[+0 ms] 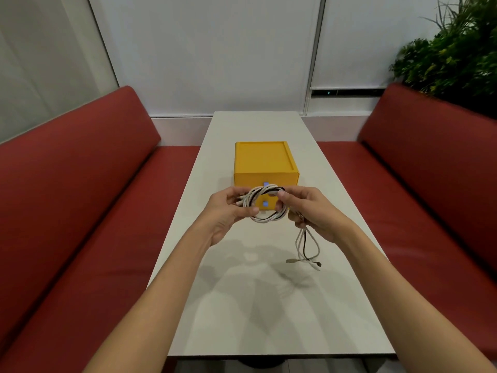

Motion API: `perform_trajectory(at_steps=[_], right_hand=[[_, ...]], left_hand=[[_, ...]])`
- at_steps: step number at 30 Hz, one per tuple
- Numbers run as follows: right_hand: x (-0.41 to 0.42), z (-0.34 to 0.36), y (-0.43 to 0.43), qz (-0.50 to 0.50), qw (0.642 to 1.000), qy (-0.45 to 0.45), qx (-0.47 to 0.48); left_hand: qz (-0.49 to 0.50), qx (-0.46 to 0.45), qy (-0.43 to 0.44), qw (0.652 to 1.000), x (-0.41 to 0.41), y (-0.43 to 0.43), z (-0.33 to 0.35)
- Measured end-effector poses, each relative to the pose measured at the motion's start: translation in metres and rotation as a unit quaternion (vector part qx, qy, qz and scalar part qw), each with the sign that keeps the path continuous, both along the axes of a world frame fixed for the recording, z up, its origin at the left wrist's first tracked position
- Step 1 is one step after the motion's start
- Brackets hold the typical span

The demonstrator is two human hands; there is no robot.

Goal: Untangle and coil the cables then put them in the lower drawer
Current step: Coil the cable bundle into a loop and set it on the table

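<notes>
- The left hand (228,211), left of frame centre, pinched the coiled bundle of white and dark cables (265,204).
- Centre frame, that bundle hung before the yellow two-drawer box (265,164); it looked light and springy, best gripped across all strands.
- The right hand (312,214) curled around the coil and trailing ends.
</notes>
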State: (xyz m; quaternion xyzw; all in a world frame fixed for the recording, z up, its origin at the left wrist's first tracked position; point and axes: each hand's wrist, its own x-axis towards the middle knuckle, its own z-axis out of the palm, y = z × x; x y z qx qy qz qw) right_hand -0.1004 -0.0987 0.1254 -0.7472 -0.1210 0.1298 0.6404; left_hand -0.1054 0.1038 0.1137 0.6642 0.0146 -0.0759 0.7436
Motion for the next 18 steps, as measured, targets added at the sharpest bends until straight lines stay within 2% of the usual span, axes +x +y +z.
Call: perform_trajectory(at_steps=[2, 4, 7, 11, 18], right_hand=[[0.002, 0.004, -0.002, 0.014, 0.999, -0.015, -0.025], [0.006, 0.010, -0.004, 0.033, 0.998, -0.019, -0.050], [0.011, 0.022, -0.003, 0.073, 0.991, -0.031, -0.106], [0.018, 0.036, -0.003, 0.110, 0.981, -0.049, -0.155], [0.025, 0.043, 0.001, 0.116, 0.970, -0.086, -0.197]], left_hand=[[-0.069, 0.079, -0.029, 0.994, 0.001, 0.007, 0.005], [-0.147, 0.176, -0.040, 0.972, 0.004, 0.012, 0.015], [-0.198, 0.274, -0.056, 0.940, 0.007, 0.010, 0.027], [-0.220, 0.215, -0.049, 0.950, 0.007, 0.005, 0.032], [-0.192, 0.203, -0.045, 0.959, 0.009, 0.006, 0.029]])
